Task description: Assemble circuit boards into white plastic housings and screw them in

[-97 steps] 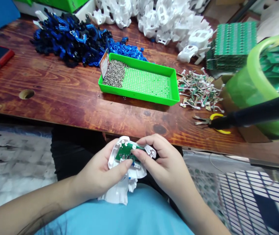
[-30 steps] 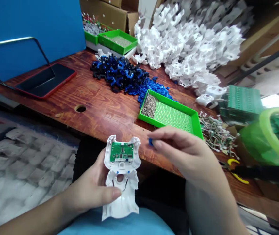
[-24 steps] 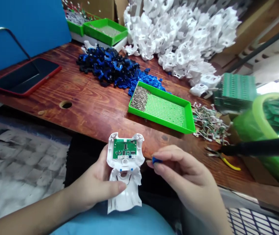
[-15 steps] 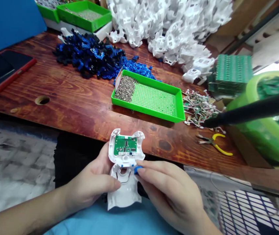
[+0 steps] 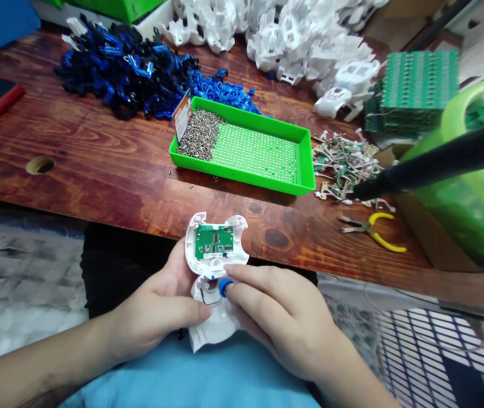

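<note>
My left hand (image 5: 157,317) grips a white plastic shell (image 5: 214,266) over my lap, thumb across its lower half. A small green circuit board (image 5: 213,241) sits in the shell's upper part. My right hand (image 5: 278,317) pinches a small blue round part (image 5: 224,287) between thumb and forefinger. The blue part rests at the round opening in the middle of the shell.
On the wooden table (image 5: 97,164) stands a green tray (image 5: 246,147) with a heap of screws (image 5: 199,133). Behind it lie blue and black parts (image 5: 127,68), white shells (image 5: 293,39), stacked green boards (image 5: 416,85), wire scraps (image 5: 346,164) and yellow pliers (image 5: 373,232). A green tub (image 5: 467,187) stands at right.
My right hand brought the blue part from above the table down onto the shell's middle opening. The camera tilted down, and the far boxes dropped out of view.
</note>
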{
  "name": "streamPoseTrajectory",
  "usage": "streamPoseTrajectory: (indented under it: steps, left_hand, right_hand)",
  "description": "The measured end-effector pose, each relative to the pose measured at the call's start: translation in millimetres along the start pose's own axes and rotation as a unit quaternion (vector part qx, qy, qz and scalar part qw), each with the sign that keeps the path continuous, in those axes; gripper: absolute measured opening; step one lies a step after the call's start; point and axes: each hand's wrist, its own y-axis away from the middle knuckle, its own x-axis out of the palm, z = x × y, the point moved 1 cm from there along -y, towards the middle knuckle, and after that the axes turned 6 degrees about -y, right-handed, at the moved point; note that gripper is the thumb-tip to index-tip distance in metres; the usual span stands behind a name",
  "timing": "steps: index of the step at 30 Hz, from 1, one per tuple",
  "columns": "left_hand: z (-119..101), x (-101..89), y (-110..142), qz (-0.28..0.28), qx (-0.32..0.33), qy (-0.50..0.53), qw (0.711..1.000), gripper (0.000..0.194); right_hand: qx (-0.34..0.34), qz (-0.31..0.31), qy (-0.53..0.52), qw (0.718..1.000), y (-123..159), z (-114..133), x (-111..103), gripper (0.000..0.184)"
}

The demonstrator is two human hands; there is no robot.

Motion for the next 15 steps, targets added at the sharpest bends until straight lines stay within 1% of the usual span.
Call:
streamPoseTrajectory:
  steps: [2,3,5,7,9,11,13,15]
  left_hand:
    - [0.1,0.4,-0.1,0.007,0.004,0.004,1.0,0.083]
    - [0.2,0.7,0.3,0.007,0.006,0.006,1.0,0.083]
    - [0.6,1.2,1.2,0.006,0.011,0.009,1.0,0.084]
    - [1.1,1.2,2.2,0.008,0.018,0.01,1.0,0.085]
    - [1.9,0.2,3.1,0.013,0.019,0.012,1.0,0.085]
    - [2.2,-2.0,4.2,0.015,0.011,0.011,1.0,0.084]
    - [1.7,-4.5,5.6,0.018,-0.004,0.004,1.0,0.085]
    - [0.2,-6.4,7.1,0.023,-0.022,-0.008,0.999,0.086]
  right_hand:
    - [0.084,0.013,-0.046,0.995,-2.5,0.0,-0.6,0.017]
    - [0.112,0.018,-0.067,0.991,-3.5,0.2,-0.7,0.016]
    - [0.122,0.021,-0.085,0.989,-5.2,0.7,-0.7,0.014]
    - [0.104,0.028,-0.071,0.992,-6.7,0.6,-0.6,0.012]
    - [0.068,0.045,-0.039,0.996,-8.5,-0.1,-0.7,0.013]
    - [0.0,0.076,0.001,0.997,-11.1,-0.1,-1.1,0.02]
    - [-0.067,0.113,0.028,0.991,-14.5,0.9,-1.6,0.027]
    - [-0.106,0.148,0.042,0.982,-18.4,3.4,-1.9,0.03]
